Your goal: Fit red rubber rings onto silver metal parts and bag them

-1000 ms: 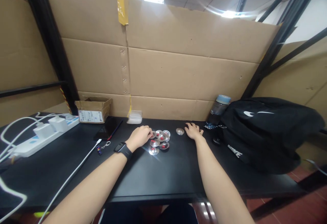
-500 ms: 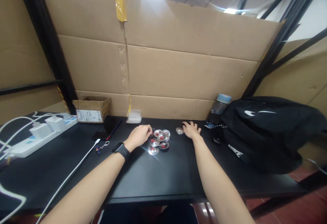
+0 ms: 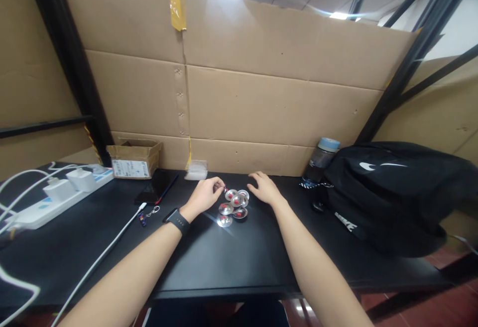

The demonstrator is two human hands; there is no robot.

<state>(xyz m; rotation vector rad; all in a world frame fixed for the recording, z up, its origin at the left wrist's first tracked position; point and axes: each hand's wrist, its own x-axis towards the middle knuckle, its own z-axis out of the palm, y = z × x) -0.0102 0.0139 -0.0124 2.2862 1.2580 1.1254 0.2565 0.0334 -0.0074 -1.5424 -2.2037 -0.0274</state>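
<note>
Several round, shiny, clear discs with red centres (image 3: 236, 200) lie in an overlapping cluster on the black table (image 3: 224, 262). My left hand (image 3: 207, 193), with a dark watch on its wrist, pinches the edge of one disc at the upper left of the cluster; most of that disc is hidden by the fingers. To the upper right of the cluster is my right hand (image 3: 264, 187), its fingers spread and nothing seen in them. The separate disc on the right is not visible now.
On the left are a power strip (image 3: 33, 213) with chargers, an open cardboard box (image 3: 136, 160), a phone (image 3: 155, 188) and a keyring (image 3: 142, 219). A small clear packet (image 3: 196, 170) lies behind. A bottle (image 3: 317, 163) and black bag (image 3: 388, 192) stand right.
My right hand has moved left toward the cluster, and the lone disc beside it has gone from sight. My left hand has lifted a disc's edge slightly.
</note>
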